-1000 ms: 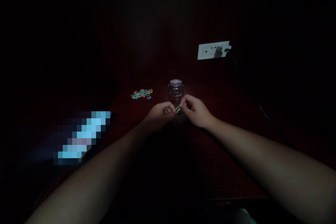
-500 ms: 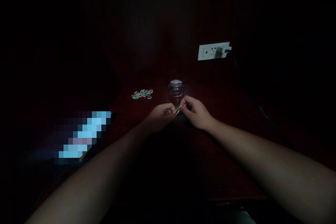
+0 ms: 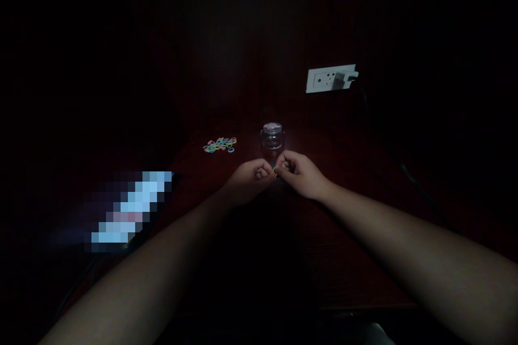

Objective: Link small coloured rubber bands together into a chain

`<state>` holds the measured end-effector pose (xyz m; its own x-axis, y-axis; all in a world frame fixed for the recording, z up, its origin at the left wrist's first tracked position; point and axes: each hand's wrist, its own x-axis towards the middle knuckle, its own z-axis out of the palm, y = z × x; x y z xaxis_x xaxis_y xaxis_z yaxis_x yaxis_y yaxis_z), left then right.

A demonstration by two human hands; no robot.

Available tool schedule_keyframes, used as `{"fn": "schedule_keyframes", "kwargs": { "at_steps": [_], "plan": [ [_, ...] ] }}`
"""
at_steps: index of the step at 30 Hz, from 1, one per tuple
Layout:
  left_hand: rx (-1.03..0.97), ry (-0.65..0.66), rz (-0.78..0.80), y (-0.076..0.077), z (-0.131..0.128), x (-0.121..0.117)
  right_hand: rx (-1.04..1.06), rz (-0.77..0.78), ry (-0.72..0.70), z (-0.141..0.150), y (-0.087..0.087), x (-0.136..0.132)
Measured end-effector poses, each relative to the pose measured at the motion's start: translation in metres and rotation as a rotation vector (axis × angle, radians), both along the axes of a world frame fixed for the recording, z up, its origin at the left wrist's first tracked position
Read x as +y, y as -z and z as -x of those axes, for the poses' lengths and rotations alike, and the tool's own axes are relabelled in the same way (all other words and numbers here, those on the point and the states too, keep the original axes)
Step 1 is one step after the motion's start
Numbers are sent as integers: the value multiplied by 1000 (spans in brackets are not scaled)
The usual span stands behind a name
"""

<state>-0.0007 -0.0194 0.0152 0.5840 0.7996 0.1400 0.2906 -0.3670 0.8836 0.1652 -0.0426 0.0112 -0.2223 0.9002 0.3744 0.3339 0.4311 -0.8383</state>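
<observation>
Between my two hands is a small yellow-green elastic band point(image 3: 274, 170), pinched at both ends. My left hand point(image 3: 251, 179) is closed on its left side, thumb against the curled fingers. From the right, my right hand point(image 3: 301, 173) grips the other side between thumb and fingertips. Just behind the hands a clear jar point(image 3: 272, 141) stands upright with its lid on; the hands cover its lower part. Off to the left lies a loose pile of coloured elastic bands point(image 3: 219, 145), in pink, green, yellow and blue.
A lit screen point(image 3: 131, 211), blurred into blocks, is at the left beside my forearm. On the back wall is a white socket point(image 3: 331, 78) with a plug in it, and a cable runs down the right. The dark red tabletop point(image 3: 343, 259) is dimly lit.
My hands have come closer together, the right one shifting slightly down and left. The elastic band between them looks shorter and less stretched. The jar and the pile stay put.
</observation>
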Motion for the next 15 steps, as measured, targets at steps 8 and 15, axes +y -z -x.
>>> {"fn": "schedule_keyframes", "kwargs": {
  "at_steps": [8, 15],
  "plan": [
    [-54, -33, -21, 3, 1, 4, 23, 18, 12, 0, 1, 1],
    [-47, -83, -40, 3, 0, 5, 21, 46, -16, -1, 3, 2]
  ]
}}
